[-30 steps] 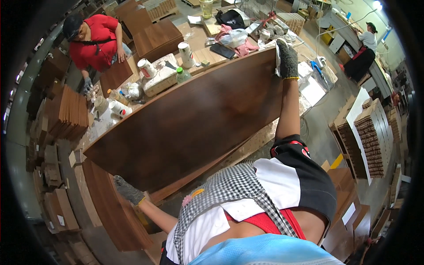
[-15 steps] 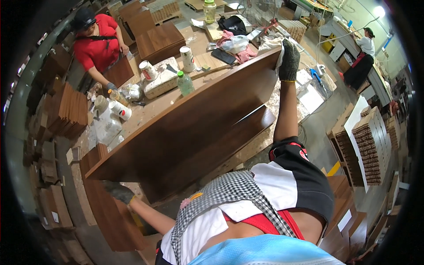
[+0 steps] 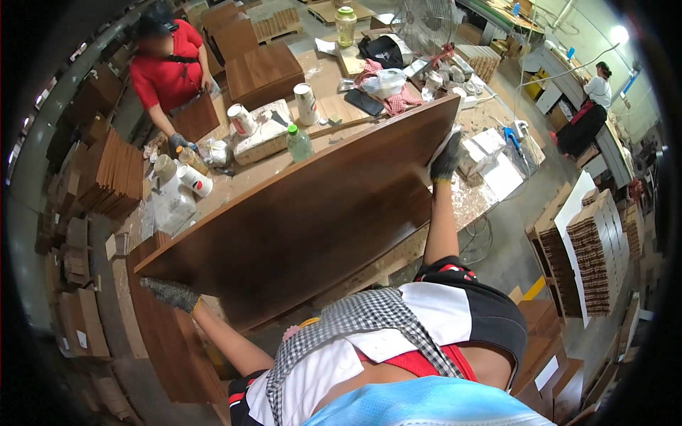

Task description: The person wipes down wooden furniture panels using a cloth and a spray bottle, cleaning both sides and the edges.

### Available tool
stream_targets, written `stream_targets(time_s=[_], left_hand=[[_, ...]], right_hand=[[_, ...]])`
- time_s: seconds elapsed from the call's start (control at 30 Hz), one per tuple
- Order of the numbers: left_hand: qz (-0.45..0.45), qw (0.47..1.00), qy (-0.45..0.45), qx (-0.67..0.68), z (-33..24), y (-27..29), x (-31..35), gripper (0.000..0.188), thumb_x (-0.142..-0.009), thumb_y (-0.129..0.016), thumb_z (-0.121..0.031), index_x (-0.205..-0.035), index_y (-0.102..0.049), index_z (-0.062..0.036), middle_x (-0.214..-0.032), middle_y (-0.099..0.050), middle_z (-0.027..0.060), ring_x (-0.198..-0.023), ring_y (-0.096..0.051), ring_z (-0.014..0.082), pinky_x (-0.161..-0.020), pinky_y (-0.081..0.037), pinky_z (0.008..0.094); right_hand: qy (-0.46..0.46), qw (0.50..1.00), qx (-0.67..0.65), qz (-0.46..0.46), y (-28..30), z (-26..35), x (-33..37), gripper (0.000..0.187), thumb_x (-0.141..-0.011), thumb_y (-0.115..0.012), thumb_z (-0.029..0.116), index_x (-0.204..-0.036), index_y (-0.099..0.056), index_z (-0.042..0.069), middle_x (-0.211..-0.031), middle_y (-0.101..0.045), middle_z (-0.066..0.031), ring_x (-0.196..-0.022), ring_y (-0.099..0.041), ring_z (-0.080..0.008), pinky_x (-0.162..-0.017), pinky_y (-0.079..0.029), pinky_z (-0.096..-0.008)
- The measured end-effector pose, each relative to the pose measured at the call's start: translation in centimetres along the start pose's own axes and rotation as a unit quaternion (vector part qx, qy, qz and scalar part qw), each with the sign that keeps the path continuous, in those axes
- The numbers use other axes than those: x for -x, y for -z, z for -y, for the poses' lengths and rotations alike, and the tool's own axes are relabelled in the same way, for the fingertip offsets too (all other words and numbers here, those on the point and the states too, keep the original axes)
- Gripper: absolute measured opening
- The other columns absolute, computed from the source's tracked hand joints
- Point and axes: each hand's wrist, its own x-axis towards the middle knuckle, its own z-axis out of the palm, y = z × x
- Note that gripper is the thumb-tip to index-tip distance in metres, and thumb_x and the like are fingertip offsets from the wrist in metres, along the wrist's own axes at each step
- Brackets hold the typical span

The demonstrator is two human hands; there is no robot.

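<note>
A large dark brown wooden board stands tilted up on the workbench, its glossy face toward me. At its right end my right hand, in a dark grey glove, is closed on a white cloth pressed to the board; most of the cloth is hidden. My left hand, gloved in grey, lies by the board's lower left corner with fingers stretched out. Whether its fingertips bear any of the board's weight I cannot tell. Another brown panel lies beneath that hand.
Behind the board, the workbench carries a green bottle, white cups, a phone and rags. A person in red works at the far left beside stacked panels. Bundled boards stand at right.
My right hand has slid down the board's right end with the cloth, away from the top corner. My left hand has shifted left, its fingers now straighter. The board has tilted slightly.
</note>
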Motion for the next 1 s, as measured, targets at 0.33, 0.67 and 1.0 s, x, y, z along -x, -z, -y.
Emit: stream_targets(time_s=[0.33, 0.67, 1.0], left_hand=[[-0.031, 0.998, -0.031, 0.038, 1.5, -4.4, -2.5, 0.058, -0.111, -0.038, -0.043, -0.145, -0.054, 0.0006, -0.146, -0.055, 0.0218, -0.122, -0.061, 0.0369, -0.106, -0.049, 0.0414], [-0.023, 0.996, -0.071, -0.055, 3.3, -5.9, -2.7, 0.061, -0.111, -0.037, -0.044, -0.146, -0.051, 0.0037, -0.152, -0.050, 0.0207, -0.128, -0.058, 0.0355, -0.109, -0.045, 0.0388], [-0.065, 0.989, -0.132, 0.004, 5.7, -4.7, -3.2, 0.050, -0.111, -0.042, -0.029, -0.150, -0.046, 0.0012, -0.140, -0.059, 0.0222, -0.117, -0.062, 0.0343, -0.101, -0.051, 0.0422]], right_hand=[[0.308, 0.891, 0.334, -0.017, 0.8, 1.8, -6.8, 0.047, -0.099, -0.048, 0.005, -0.144, -0.045, -0.008, -0.096, -0.067, -0.0195, -0.082, -0.067, -0.0323, -0.068, -0.052, -0.0410], [0.108, 0.953, 0.282, -0.026, 5.4, -8.7, 5.1, 0.029, -0.108, -0.045, 0.019, -0.114, -0.060, -0.004, -0.082, -0.063, -0.0212, -0.071, -0.059, -0.0357, -0.066, -0.048, -0.0442], [0.303, 0.945, 0.093, 0.083, 3.0, 17.0, -14.7, 0.030, -0.106, -0.057, 0.026, -0.097, -0.065, -0.002, -0.082, -0.067, -0.0142, -0.071, -0.062, -0.0158, -0.060, -0.047, -0.0349]])
